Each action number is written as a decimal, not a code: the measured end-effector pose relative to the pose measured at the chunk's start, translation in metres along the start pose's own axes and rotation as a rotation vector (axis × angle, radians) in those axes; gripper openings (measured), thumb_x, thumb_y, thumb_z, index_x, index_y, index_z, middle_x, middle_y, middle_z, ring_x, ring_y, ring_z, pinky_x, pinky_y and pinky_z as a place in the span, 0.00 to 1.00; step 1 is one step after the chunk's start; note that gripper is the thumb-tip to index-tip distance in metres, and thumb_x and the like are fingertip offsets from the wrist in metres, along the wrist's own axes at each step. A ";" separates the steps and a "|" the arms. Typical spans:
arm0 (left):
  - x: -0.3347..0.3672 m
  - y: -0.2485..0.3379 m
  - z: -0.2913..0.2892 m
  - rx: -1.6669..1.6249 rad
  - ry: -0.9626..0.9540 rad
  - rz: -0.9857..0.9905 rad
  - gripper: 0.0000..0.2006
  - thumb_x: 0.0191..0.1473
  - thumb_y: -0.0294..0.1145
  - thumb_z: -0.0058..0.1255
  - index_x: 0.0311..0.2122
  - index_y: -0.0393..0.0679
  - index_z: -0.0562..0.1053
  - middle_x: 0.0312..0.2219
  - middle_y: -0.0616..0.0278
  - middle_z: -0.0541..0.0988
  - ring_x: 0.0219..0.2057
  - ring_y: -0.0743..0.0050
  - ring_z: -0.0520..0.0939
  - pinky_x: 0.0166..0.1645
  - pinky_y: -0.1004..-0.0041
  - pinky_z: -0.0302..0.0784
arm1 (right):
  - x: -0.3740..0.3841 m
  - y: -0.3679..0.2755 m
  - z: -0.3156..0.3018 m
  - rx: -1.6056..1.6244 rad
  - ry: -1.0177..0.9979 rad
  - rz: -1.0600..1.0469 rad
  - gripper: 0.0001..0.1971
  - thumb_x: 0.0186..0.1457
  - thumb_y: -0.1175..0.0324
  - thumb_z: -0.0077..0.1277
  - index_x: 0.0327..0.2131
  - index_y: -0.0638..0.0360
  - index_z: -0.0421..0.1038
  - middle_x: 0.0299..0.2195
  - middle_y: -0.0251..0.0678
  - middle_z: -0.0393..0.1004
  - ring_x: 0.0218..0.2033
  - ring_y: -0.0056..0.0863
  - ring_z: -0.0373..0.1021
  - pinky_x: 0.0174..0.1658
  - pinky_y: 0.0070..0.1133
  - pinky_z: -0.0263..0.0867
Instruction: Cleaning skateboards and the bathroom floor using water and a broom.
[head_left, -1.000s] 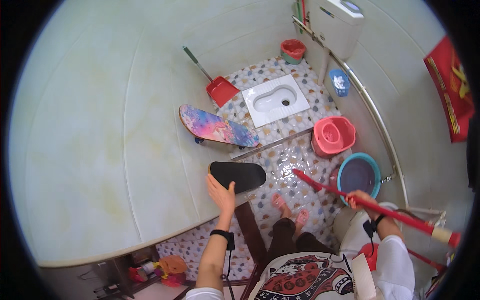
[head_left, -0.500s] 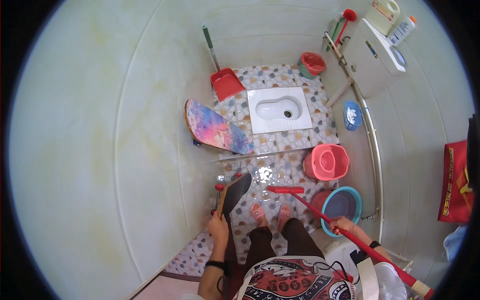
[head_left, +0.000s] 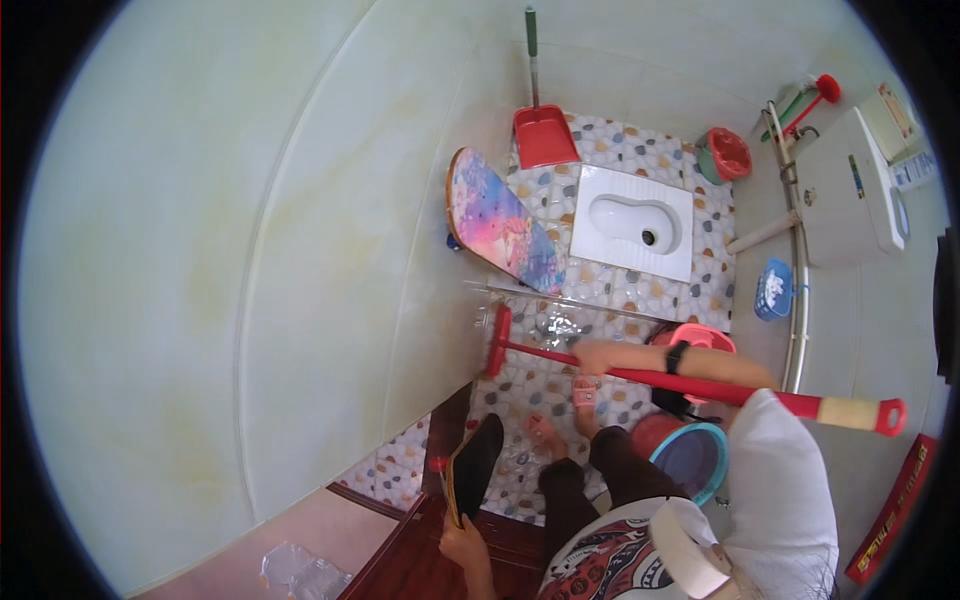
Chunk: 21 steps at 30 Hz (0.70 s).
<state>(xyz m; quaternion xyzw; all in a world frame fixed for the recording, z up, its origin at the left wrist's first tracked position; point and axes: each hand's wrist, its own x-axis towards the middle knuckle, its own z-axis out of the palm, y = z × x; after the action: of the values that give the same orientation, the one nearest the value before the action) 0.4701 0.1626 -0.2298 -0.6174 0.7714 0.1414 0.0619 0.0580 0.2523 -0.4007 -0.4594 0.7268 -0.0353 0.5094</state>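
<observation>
My left hand (head_left: 463,543) is closed around the edge of a black-topped skateboard (head_left: 478,465) with red wheels. It holds the board on edge by the doorway, at my left. Stretched across my front, my right hand (head_left: 592,357) grips the handle of a red long-handled floor brush (head_left: 500,342). The brush head is at the foot of the left wall; its working face is hidden. A second skateboard (head_left: 508,222), with a pink, blue and purple pattern, leans against the left wall on the raised step.
A white squat toilet (head_left: 632,223) is set in the pebble-patterned floor. Behind it stand a red dustpan (head_left: 546,137) and a red-lined bin (head_left: 727,155). A blue-rimmed bucket of water (head_left: 690,462) and a pink bucket (head_left: 704,338) stand right. A dark red door (head_left: 400,555) is lower left.
My right hand has swung left with the brush, its head going from mid-floor to the left wall. My left hand has drawn the black skateboard back toward the doorway. The view has turned left.
</observation>
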 end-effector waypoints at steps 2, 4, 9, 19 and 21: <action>-0.004 -0.012 0.016 0.006 0.032 -0.009 0.14 0.42 0.30 0.52 0.38 0.43 0.72 0.27 0.49 0.77 0.27 0.49 0.77 0.30 0.58 0.71 | 0.069 -0.010 0.005 -0.047 0.010 0.020 0.10 0.34 0.71 0.50 0.23 0.68 0.73 0.23 0.49 0.73 0.25 0.37 0.73 0.27 0.32 0.66; -0.018 -0.035 0.025 0.040 0.048 -0.108 0.13 0.42 0.31 0.52 0.37 0.42 0.72 0.27 0.50 0.77 0.26 0.49 0.77 0.30 0.57 0.71 | 0.083 -0.035 0.014 0.006 -0.058 0.080 0.10 0.35 0.71 0.50 0.23 0.68 0.73 0.24 0.48 0.74 0.25 0.37 0.73 0.28 0.32 0.66; -0.013 -0.045 0.059 -0.029 0.042 -0.110 0.14 0.42 0.29 0.52 0.38 0.41 0.72 0.28 0.51 0.77 0.27 0.50 0.78 0.31 0.58 0.71 | 0.053 0.125 0.044 -0.122 -0.041 -0.091 0.09 0.38 0.67 0.48 0.19 0.62 0.73 0.21 0.43 0.73 0.23 0.37 0.70 0.28 0.30 0.66; -0.044 -0.072 0.048 -0.009 0.020 -0.128 0.13 0.44 0.30 0.52 0.37 0.40 0.72 0.27 0.50 0.77 0.28 0.50 0.77 0.31 0.59 0.70 | -0.128 -0.019 -0.024 -0.124 -0.181 0.199 0.15 0.37 0.64 0.46 0.29 0.63 0.72 0.26 0.49 0.72 0.30 0.42 0.70 0.34 0.33 0.64; -0.036 -0.062 0.053 -0.001 -0.005 -0.109 0.13 0.44 0.30 0.51 0.37 0.40 0.72 0.27 0.50 0.76 0.27 0.50 0.77 0.31 0.58 0.70 | -0.104 0.005 -0.010 -0.209 -0.061 -0.048 0.15 0.36 0.64 0.45 0.27 0.65 0.72 0.25 0.51 0.72 0.29 0.41 0.71 0.33 0.34 0.65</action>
<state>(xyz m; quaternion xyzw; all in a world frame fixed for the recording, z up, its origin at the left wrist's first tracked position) 0.5346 0.1998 -0.2792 -0.6579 0.7365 0.1397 0.0713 0.0538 0.3242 -0.3249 -0.5283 0.6993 0.0427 0.4797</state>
